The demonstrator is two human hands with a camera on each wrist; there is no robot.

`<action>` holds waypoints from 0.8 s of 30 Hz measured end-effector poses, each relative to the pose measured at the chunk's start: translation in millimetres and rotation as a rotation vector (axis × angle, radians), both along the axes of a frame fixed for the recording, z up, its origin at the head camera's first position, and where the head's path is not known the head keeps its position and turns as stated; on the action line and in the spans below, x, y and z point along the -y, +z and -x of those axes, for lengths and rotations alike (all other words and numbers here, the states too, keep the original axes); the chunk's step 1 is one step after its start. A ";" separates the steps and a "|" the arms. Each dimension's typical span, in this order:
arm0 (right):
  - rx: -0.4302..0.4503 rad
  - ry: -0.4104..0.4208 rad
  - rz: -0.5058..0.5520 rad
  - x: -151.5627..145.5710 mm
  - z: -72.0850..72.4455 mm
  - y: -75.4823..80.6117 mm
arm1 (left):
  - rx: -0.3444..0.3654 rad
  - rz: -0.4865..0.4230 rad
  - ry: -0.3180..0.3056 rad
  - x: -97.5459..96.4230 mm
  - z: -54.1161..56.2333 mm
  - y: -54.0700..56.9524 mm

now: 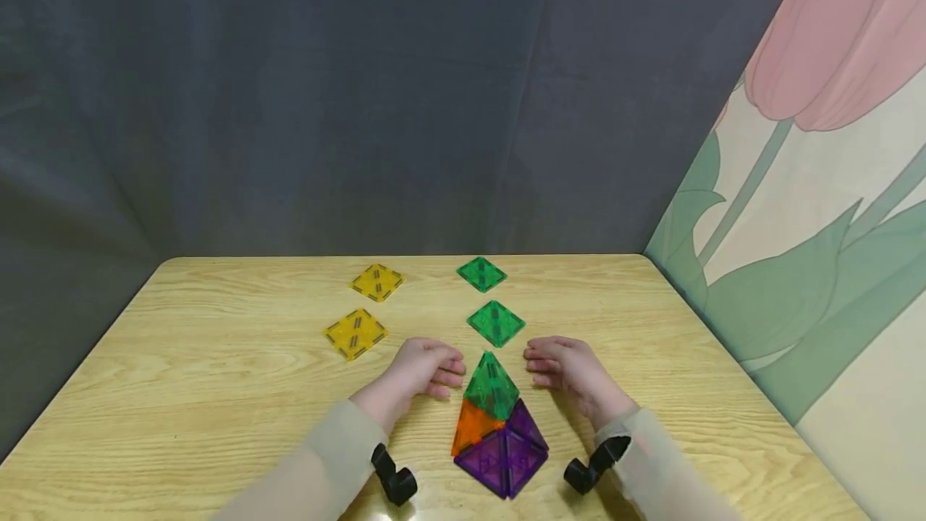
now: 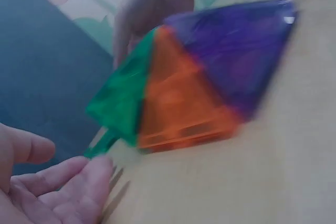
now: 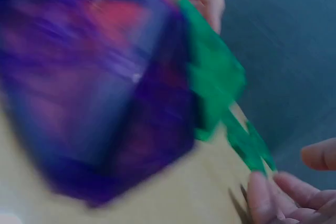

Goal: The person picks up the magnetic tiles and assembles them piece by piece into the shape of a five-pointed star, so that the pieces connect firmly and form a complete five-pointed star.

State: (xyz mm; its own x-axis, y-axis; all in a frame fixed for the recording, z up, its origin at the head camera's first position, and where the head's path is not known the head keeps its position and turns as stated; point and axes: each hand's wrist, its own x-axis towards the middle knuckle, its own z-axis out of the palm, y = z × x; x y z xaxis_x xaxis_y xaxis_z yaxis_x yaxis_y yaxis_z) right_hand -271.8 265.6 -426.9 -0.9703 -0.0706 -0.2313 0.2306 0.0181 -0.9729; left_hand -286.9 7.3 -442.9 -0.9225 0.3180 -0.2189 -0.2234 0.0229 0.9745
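Note:
A raised shape of translucent magnetic tiles stands on the table between the two hands. Its purple triangles face the near side, an orange triangle sits on the left, and a green part points away at the back. To the left of it is my left hand, fingers relaxed and slightly bent, holding nothing. My right hand mirrors it on the right, palm turned inward, a gap between fingertips and tiles. Both wrist views show the shape up close, blurred, with loosely bent fingers below it.
Beyond the hands, two green diamond-shaped tiles lie flat in a line. Two yellow tiles lie to their left. A dark curtain hangs behind the wooden table, and a tulip-patterned wall borders its right side.

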 end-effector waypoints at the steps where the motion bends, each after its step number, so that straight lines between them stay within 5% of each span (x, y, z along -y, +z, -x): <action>1: -0.010 -0.029 0.006 -2.4 5.3 2.1 | -0.005 -0.001 0.019 0.2 5.4 1.7; 5: -0.030 -0.063 0.015 -8.9 25.6 10.1 | -0.010 -0.021 0.069 -1.6 25.7 12.4; 11: -0.020 0.030 0.004 -5.6 40.5 15.9 | 0.013 -0.051 0.013 -12.2 44.7 24.3; 19: -0.004 0.008 0.004 -0.2 43.1 15.0 | 0.021 0.008 0.043 -25.0 50.3 26.9; 24: 0.012 -0.053 0.029 -1.8 42.8 12.1 | 0.070 -0.052 0.083 -25.2 48.7 25.2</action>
